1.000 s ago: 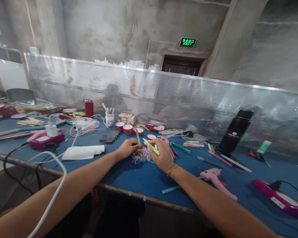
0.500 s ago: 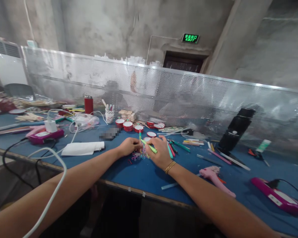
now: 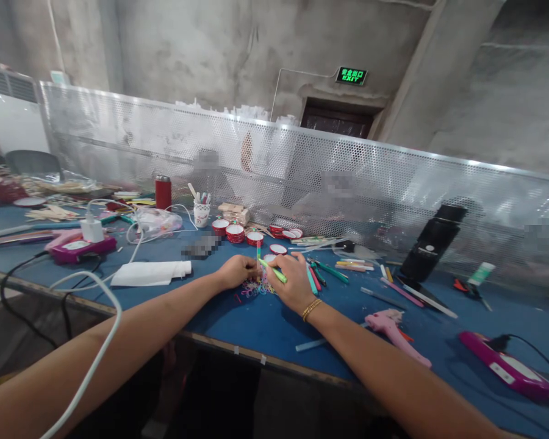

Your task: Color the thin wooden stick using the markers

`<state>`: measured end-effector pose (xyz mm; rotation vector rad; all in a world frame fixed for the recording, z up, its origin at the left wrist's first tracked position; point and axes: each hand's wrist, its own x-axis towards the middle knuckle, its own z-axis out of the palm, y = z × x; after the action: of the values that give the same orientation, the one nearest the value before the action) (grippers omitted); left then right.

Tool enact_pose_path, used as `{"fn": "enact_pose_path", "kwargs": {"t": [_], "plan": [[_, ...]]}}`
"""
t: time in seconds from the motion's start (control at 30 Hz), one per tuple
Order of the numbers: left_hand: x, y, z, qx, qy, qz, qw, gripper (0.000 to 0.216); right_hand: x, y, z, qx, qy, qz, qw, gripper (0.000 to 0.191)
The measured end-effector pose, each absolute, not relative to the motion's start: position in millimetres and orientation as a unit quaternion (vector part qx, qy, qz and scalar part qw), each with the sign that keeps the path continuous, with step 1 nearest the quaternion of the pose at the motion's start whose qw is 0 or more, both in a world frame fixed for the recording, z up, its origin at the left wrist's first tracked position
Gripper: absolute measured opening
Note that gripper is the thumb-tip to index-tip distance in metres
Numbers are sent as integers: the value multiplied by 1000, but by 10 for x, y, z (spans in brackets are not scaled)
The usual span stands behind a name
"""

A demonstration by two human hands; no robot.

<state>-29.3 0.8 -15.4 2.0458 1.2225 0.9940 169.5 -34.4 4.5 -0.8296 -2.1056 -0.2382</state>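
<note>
My left hand [image 3: 236, 270] pinches a thin upright stick [image 3: 258, 250] with bands of colour, red above green at its visible top. Its lower part is hidden by my fingers. My right hand [image 3: 295, 283] is closed round a lime-green marker pen [image 3: 277, 272], whose tip reaches the stick or comes very near it. Under both hands lies a tangle of small colourful loops [image 3: 255, 288]. Several more markers [image 3: 312, 279] lie just beyond my right hand, beside teal-handled pliers [image 3: 332, 271].
Stacked red-rimmed white discs [image 3: 235, 233], a patterned cup of pens [image 3: 202, 214] and a red can [image 3: 163, 192] stand at the back. White folded paper [image 3: 149, 273] lies left. A pink glue gun [image 3: 391, 332], magenta power strip [image 3: 507, 366] and black stand [image 3: 432, 244] are right.
The stick's top now shows red, where it looked green and blue before. Both hands keep nearly the same place and grip; the view has shifted slightly.
</note>
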Motion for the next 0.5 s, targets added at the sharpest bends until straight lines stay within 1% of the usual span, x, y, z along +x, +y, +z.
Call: {"fn": "enact_pose_path", "kwargs": {"t": [0.17,0.3,0.5], "plan": [[-296,11,-157,761,464,365,268,34,1693,-337,39,-329,-836,-91,430,14],[-282,-20,-135,761,461,367,270,32,1681,-341,45,-326,-843,-89,419,14],[-282,-31,-130,765,463,362,264,35,1680,-349,58,-333,-836,-94,425,14]]}}
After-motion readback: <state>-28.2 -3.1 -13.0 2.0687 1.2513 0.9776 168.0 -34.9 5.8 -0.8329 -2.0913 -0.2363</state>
